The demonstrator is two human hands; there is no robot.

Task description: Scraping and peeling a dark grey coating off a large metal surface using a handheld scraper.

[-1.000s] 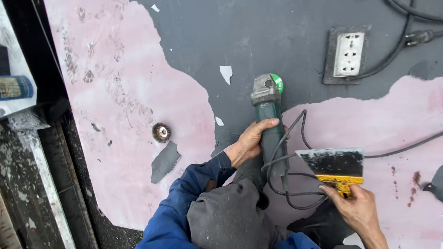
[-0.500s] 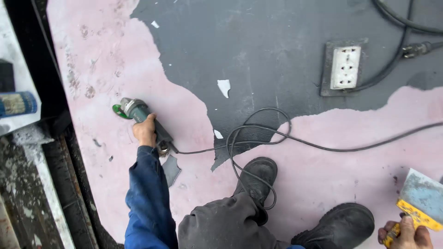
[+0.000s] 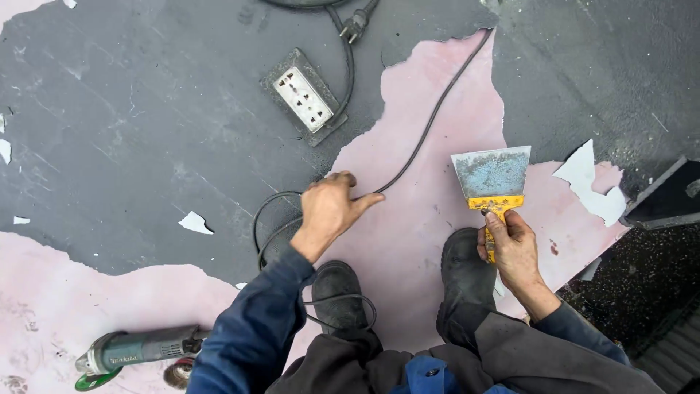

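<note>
My left hand (image 3: 329,210) reaches forward and grips the black power cable (image 3: 430,120) where it bends on the pink floor. My right hand (image 3: 512,244) holds a wide scraper (image 3: 491,175) by its yellow handle, blade pointing away from me. An angle grinder (image 3: 138,349) with a grey-green body lies on the floor at the lower left, apart from both hands. My two black boots (image 3: 467,281) stand on the pink surface below my hands.
A grey socket box (image 3: 305,97) with a plug (image 3: 355,25) and lead lies ahead on the dark grey coating (image 3: 146,131). Peeled paint flakes (image 3: 592,182) lie about. A black edge and rough dark ground (image 3: 656,270) border the right side.
My left hand has let go of the grinder, which now lies at the lower left, and has taken the cable. The view has swung right; the scraper is now raised in front of me.
</note>
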